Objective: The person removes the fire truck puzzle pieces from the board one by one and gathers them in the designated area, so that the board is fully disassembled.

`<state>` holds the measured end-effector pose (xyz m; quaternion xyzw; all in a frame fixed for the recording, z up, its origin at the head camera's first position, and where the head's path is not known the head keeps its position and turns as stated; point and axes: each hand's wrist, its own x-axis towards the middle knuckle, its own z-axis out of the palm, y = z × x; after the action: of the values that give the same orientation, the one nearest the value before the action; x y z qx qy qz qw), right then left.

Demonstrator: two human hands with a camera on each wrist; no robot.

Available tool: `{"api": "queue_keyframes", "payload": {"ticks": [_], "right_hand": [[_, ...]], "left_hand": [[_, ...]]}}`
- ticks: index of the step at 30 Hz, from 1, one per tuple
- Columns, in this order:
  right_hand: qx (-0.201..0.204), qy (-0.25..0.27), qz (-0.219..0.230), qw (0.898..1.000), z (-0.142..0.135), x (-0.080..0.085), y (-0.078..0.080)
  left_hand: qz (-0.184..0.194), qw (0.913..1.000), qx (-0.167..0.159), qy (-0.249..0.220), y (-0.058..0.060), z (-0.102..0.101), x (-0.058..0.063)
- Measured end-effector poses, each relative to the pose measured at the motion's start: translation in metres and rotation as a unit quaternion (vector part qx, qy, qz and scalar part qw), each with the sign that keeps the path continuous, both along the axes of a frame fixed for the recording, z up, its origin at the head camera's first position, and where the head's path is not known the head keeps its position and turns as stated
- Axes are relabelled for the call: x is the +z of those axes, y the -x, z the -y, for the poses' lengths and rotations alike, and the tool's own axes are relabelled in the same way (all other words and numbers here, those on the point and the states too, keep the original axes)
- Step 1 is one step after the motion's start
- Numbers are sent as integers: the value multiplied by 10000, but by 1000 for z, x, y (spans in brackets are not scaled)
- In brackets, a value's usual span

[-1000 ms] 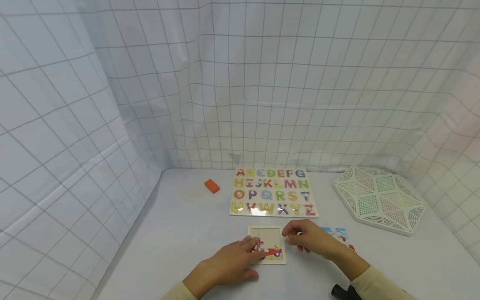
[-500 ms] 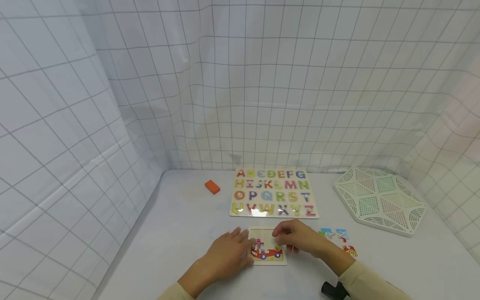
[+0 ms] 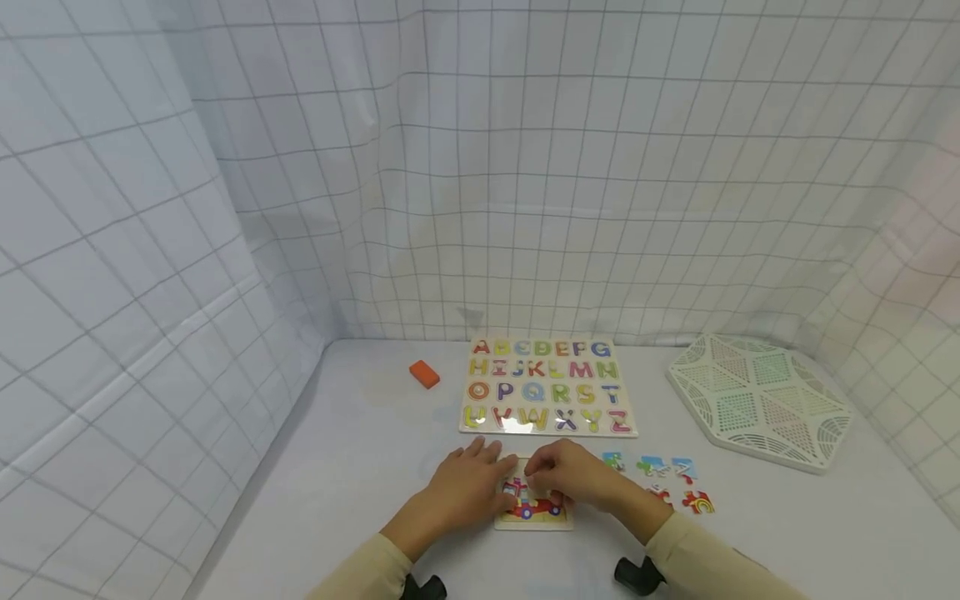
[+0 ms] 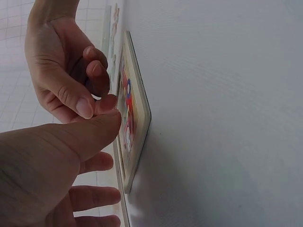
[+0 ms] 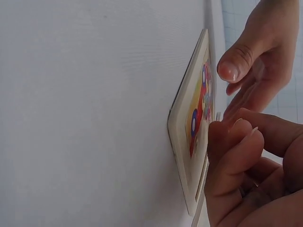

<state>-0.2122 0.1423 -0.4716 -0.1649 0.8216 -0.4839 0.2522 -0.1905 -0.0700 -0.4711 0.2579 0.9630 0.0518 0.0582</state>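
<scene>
A small square wooden puzzle board (image 3: 534, 526) with a red vehicle picture lies on the table. My left hand (image 3: 468, 487) lies over its left edge, fingers straight; in the left wrist view its thumb (image 4: 99, 130) reaches over the board close to the other hand's fingertips. Above the board's upper middle is my right hand (image 3: 573, 473), its fingers curled and thumb and fingertips drawn together. Whether they hold a puzzle piece is hidden in all views. Several loose puzzle pieces (image 3: 697, 502) lie to the right, with blue, red and yellow parts.
An alphabet puzzle board (image 3: 547, 385) lies behind the small board. An orange block (image 3: 424, 373) is at back left. A white hexagonal perforated board (image 3: 759, 402) is at back right. Gridded white cloth (image 3: 525, 208) rises behind the table.
My right hand has moved left from the board's right edge to over its upper middle, uncovering loose pieces. My left hand has shifted up and left, off the vehicle picture's middle.
</scene>
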Motion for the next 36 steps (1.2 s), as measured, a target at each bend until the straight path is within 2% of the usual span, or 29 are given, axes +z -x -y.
{"api": "queue_keyframes", "payload": {"ticks": [7,15,21,36], "right_hand": [[127,-135,-66,9998,2,-2,2],[197,-172,-164,9995,4,-8,2],[211,-126,-146,9996,5,-7,1],[-110,147,-87,9998,12,-11,0]], "left_hand": [[140,9998,-91,114,2,-4,-2],[145,9997,-108,160,0,-6,3],[119,9997,-123,201,1,-6,-1],[101,9998,-83,139,0,-5,-2]]}}
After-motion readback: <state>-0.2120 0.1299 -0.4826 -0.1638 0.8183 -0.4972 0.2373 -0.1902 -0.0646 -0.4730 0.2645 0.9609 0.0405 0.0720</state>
